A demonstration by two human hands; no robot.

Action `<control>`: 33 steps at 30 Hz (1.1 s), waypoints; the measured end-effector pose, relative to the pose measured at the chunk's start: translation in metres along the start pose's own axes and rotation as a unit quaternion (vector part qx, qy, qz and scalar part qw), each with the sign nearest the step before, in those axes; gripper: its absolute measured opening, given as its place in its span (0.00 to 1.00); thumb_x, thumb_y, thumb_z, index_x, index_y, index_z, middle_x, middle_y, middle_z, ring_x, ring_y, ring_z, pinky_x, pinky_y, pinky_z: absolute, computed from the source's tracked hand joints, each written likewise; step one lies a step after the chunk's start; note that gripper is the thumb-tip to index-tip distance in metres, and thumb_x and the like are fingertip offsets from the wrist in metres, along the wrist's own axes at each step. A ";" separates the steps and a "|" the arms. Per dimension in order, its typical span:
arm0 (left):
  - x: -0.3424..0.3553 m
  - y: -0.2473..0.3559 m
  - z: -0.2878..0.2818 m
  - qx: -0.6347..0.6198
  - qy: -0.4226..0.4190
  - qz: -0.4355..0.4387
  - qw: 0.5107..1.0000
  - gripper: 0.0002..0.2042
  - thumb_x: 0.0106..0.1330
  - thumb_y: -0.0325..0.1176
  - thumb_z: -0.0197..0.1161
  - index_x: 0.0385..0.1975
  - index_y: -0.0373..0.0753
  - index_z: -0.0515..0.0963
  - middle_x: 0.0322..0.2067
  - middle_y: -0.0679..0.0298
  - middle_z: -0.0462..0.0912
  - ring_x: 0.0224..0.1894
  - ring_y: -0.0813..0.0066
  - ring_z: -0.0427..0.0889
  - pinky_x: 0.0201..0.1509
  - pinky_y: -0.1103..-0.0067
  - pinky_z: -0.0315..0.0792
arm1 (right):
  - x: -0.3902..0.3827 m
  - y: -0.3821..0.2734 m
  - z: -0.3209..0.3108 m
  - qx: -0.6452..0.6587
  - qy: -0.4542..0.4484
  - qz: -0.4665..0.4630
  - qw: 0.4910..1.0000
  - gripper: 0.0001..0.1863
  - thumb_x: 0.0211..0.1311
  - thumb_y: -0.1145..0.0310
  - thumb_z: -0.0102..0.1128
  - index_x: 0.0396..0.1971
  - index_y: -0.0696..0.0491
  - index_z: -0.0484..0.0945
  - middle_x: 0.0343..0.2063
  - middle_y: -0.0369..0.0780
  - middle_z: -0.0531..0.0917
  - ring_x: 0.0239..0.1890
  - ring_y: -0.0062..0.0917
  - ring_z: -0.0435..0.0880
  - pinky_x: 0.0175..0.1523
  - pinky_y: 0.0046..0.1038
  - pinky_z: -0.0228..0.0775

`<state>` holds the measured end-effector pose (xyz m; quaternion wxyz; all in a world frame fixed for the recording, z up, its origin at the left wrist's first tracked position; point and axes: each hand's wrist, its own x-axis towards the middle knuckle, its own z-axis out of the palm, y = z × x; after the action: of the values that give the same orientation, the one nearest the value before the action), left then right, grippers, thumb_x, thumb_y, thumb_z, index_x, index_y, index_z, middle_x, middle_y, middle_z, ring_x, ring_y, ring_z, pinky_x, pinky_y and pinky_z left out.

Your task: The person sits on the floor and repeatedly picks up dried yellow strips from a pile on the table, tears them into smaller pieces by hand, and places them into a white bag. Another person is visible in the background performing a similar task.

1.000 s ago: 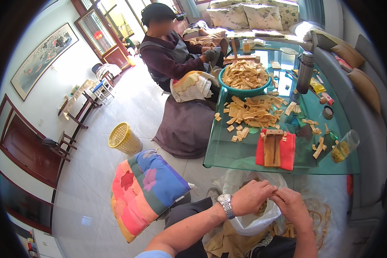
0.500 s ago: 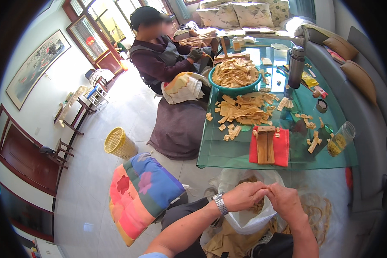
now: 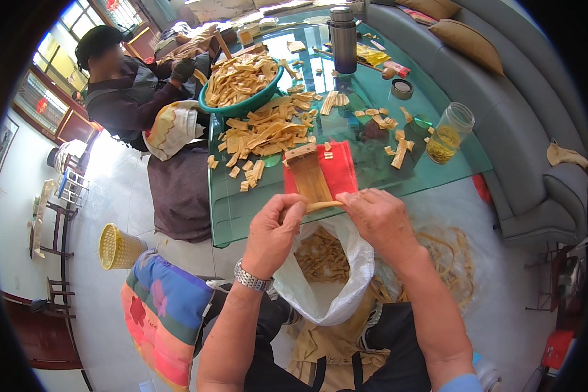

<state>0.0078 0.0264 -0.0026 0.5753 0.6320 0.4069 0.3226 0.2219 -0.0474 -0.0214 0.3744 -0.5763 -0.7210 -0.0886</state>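
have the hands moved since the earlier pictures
Yes: left hand and right hand moved forward, closer to the wooden block on the red cloth.

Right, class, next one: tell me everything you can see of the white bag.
The bag looks like thin, creased white plastic, its uneven mouth wide open and facing up. Small tan pieces lie inside. It sits in front of the person, by the near edge of the table, below the left hand and right hand; whether either touches it is unclear.
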 end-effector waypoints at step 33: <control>-0.026 -0.006 0.016 -0.409 -0.258 -0.272 0.832 0.27 0.78 0.60 0.44 0.47 0.42 0.79 0.38 0.64 0.87 0.38 0.73 0.87 0.45 0.76 0.81 | 0.010 -0.058 -0.016 0.258 0.031 -0.005 0.966 0.13 0.47 0.79 0.75 0.36 0.54 0.88 0.32 0.39 0.87 0.37 0.34 0.86 0.42 0.32 0.79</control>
<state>0.0093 -0.0040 -0.0091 0.9297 0.2637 0.2300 0.1154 0.1764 -0.0673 0.0143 0.5320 -0.4539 -0.7102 0.0811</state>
